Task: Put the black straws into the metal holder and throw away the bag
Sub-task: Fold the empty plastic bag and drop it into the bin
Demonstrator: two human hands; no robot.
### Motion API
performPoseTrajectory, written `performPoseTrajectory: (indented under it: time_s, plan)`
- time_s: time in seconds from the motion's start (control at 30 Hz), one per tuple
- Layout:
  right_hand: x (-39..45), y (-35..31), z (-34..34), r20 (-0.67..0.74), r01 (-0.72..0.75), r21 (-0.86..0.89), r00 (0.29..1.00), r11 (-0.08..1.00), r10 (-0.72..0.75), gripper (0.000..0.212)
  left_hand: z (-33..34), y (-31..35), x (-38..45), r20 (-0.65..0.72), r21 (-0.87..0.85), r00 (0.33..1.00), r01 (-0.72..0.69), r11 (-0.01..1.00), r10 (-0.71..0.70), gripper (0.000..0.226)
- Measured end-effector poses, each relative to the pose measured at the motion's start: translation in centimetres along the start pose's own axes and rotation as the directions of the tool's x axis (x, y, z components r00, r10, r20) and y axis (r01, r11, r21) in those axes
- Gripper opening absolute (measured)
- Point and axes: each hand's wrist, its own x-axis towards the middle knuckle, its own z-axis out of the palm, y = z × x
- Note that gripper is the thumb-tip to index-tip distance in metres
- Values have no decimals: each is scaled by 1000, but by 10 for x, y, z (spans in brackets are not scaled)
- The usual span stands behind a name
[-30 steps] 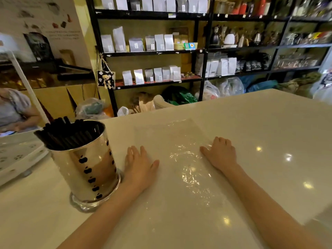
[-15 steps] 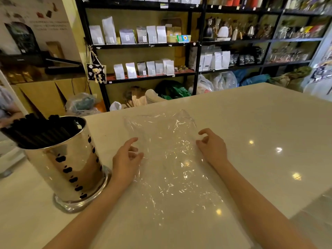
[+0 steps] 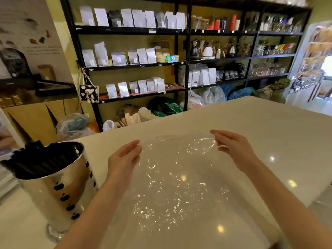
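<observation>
Two bare forearms reach in from the near edge of the pale countertop, and between them we see the clear plastic bag, empty and crinkled, spread over the middle of the surface with ceiling lights glinting off it. Its near part lies flat; its far edge is lifted off the countertop and stretched between the hands. Our left hand pinches the bag's far left corner, thumb closed against the fingertips with the film caught between them. Our right hand does the same at the far right corner, its fingers curled in and closed on the thin edge. Beside the left forearm, toward the countertop's left edge, stands the metal holder, a shiny upright cylinder with rows of dark cut-outs down its side, resting on a clear round base. The black straws fill it, leaning to the left, with their ends sticking out past the rim. Beyond the far edge of the countertop we make out plastic sacks heaped on the floor, and behind them black shelving stocked with pale pouches, kettles and jars.
</observation>
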Motion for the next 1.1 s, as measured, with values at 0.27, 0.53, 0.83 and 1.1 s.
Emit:
performPoseTrajectory:
  time_s: [0.27, 0.53, 0.83, 1.1]
  plan:
    - [-8, -39, -26, 37, 136, -282, 991, 950, -131, 37, 14, 36, 10, 103, 329, 975, -218, 919, 195, 41]
    - [-15, -36, -23, -43, 53, -960, 942, 275, -333, 11, 21, 47, 0, 314, 740, 845, -504, 445, 434, 12]
    - [-19, -48, -10, 60, 233, -804, 947, 547, -314, 11, 21, 34, 1, 569, 776, 799, -600, 195, 195, 65]
    - [-27, -64, -19, 126, 206, -947, 943, 245, -308, 17, 28, 30, 0, 560, 705, 705, -681, 198, 435, 13]
